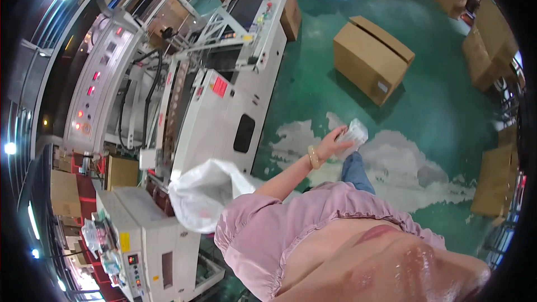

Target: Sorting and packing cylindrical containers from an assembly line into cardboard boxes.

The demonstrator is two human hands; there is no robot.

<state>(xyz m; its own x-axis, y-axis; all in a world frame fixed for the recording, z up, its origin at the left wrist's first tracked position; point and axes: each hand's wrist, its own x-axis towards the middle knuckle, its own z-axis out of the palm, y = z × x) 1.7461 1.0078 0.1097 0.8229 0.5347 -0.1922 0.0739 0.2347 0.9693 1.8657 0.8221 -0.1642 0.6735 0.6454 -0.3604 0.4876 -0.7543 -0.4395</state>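
My left arm reaches forward from a pink sleeve, with a pale bracelet (314,157) round the wrist. My left hand (333,142) is closed on a small clear plastic-wrapped pack (354,132), whose whitish contents I cannot make out. It is held out in front of me, above the floor and near my leg in blue jeans (357,172). Nothing of my right hand shows. Close to my left elbow, a large white plastic bag (193,190) hangs with its mouth spread beside the machine.
A long white packaging machine (224,114) runs along my left, with a control box (151,246) nearer me. Ahead on the green floor, with its worn pale patches (405,159), stands a cardboard carton (369,59). More cartons (492,45) line the right side.
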